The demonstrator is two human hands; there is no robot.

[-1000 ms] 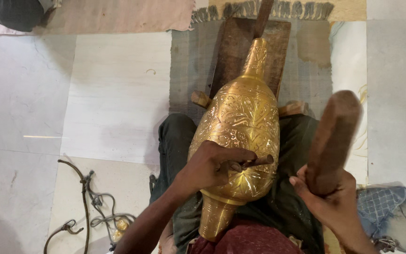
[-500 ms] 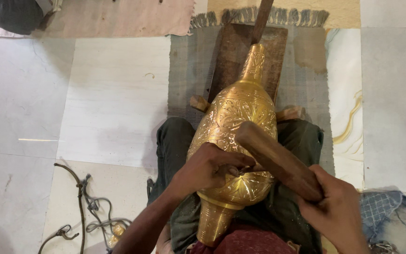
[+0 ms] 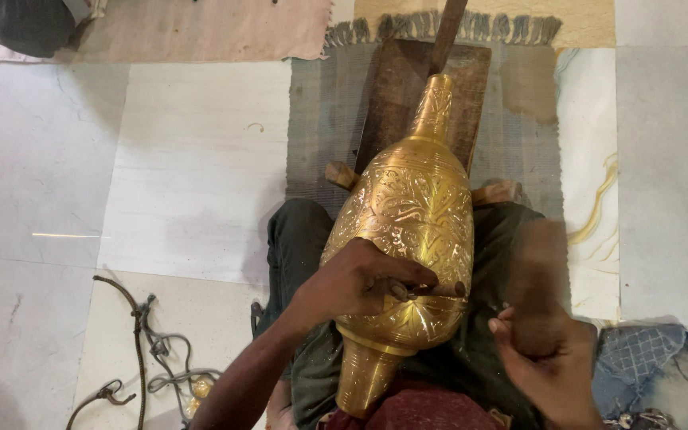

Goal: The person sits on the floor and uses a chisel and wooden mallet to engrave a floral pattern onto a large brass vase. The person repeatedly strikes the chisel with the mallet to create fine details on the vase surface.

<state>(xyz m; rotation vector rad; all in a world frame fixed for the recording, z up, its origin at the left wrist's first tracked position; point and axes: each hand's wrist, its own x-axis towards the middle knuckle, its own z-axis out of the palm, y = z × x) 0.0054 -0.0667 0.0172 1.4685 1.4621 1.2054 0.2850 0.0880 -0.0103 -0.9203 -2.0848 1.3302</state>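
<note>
Pale floor tiles and a grey mat [image 3: 328,119] carry the brass vase [image 3: 408,239] lying neck-away across the person's lap, left hand [image 3: 360,283] pinching a chisel [image 3: 439,291] on its lower belly, right hand [image 3: 547,358] just beside, gripping a blurred wooden mallet [image 3: 539,279].

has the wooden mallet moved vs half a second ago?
Yes. The wooden mallet has lifted off the brass vase and swung right, now blurred above the right hand.

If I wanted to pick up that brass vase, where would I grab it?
Probably by the narrow neck at the far end of the vase, coming from above. The vase lies on its side, neck clear, while the left hand covers the wide belly; support the foot too.
</note>
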